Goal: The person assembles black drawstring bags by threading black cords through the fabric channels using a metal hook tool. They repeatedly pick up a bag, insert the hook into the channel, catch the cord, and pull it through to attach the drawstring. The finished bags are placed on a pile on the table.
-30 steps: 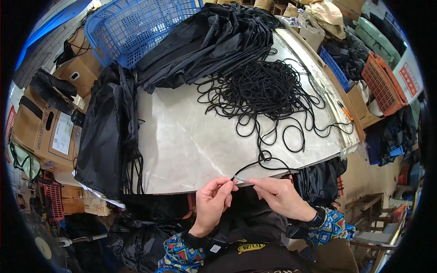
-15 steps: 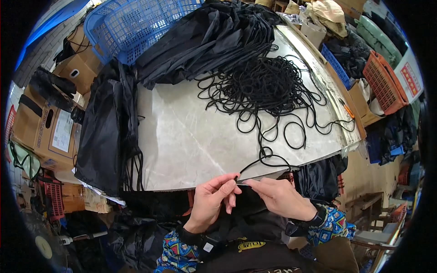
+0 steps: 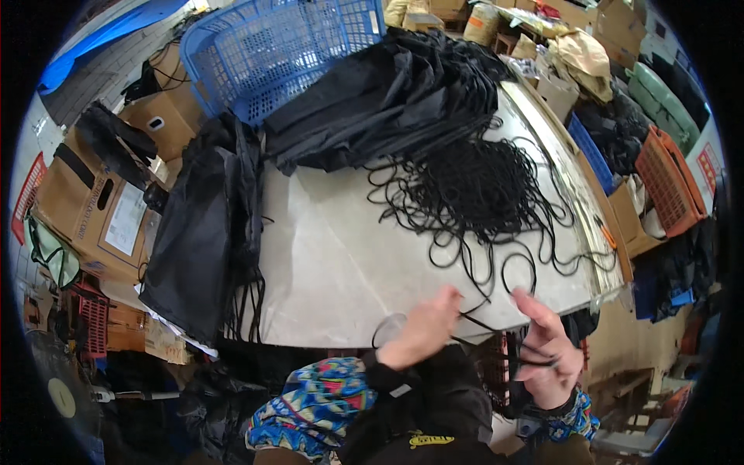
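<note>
Cord [image 3: 474,319] runs taut at the worktop's [image 3: 341,271] near edge between our left hand [image 3: 422,329], pinching it, and our right hand [image 3: 546,356], looped in it; we judge it could snag the tangled pile [image 3: 473,182] beyond.

The pale table top [image 3: 333,256] lies bare at its centre, open to a reach from six o'clock. At two o'clock a tangle of black cords [image 3: 473,186] spreads, its loops trailing to the near edge. At twelve, piled black fabric [image 3: 387,101] blocks the far side (a blue basket [image 3: 279,46] behind it). At nine, stacked black bags [image 3: 201,232] overhang the edge.
</note>
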A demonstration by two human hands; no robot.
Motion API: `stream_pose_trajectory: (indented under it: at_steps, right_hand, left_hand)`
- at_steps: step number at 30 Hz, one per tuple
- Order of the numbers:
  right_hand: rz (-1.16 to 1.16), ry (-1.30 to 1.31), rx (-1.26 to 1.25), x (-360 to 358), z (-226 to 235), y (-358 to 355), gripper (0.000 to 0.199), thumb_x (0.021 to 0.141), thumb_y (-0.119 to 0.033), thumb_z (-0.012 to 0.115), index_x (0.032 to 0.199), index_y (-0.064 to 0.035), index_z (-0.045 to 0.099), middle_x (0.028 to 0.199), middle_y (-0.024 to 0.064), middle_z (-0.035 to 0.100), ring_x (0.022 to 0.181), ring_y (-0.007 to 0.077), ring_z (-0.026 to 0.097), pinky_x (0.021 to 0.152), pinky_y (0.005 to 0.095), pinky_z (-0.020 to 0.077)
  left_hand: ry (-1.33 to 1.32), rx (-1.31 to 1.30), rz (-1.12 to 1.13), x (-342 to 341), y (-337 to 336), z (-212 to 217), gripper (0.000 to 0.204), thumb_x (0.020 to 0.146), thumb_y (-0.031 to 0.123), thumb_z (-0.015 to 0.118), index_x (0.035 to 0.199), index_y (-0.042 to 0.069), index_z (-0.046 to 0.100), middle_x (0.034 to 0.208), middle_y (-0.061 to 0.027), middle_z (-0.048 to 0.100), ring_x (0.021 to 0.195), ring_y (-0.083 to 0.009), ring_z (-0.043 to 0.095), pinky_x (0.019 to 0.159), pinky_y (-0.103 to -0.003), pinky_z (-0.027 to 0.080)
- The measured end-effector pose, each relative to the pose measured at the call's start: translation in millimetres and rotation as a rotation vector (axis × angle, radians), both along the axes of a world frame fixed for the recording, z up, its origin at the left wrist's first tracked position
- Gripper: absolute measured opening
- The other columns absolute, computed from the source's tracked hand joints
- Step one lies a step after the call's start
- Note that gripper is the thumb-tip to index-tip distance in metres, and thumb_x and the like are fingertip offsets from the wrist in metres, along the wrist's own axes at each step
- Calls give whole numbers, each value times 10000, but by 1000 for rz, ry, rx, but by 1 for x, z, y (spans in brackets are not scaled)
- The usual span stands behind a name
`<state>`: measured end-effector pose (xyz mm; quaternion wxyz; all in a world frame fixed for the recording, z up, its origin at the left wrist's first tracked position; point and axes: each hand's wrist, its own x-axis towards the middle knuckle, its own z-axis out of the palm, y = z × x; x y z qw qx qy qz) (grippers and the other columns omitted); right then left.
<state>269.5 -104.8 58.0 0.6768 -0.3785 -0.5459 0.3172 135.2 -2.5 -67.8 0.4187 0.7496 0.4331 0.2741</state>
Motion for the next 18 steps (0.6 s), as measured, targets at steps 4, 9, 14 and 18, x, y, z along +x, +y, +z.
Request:
stream_pose_trajectory:
  at_steps: [4,9,14,18]
  right_hand:
    - [290,719,-252,26,13,6,254,900,-190,606,779,4,495,613,106,509,442,139,424,390,293,306]
    - [193,463,-480,79,-4,6,208,920,-134,557,811,38,517,587,83,474,427,106,364,393,264,254]
    - [71,127,-923,77,-12,12,137,903,-99,581,838,18,610,676,40,562,574,83,464,499,214,352]
    - [26,169,-913,83,-28,19,137,911,-119,580,888,13,604,724,25,577,607,66,492,532,199,382]
  left_hand:
    - [91,-37,-451,17,38,40,156,893,160,509,937,20,561,846,-218,614,820,-392,597,706,-450,470]
    - [-92,620,342,-44,241,93,157,838,-10,498,956,-19,602,941,-169,638,849,-278,624,736,-360,496]
    - [559,505,208,-89,363,56,229,795,191,576,945,42,666,874,-191,655,896,-366,621,827,-434,476]
    - [161,873,416,-85,363,75,181,876,145,493,824,38,629,864,-182,634,834,-383,599,682,-444,484]
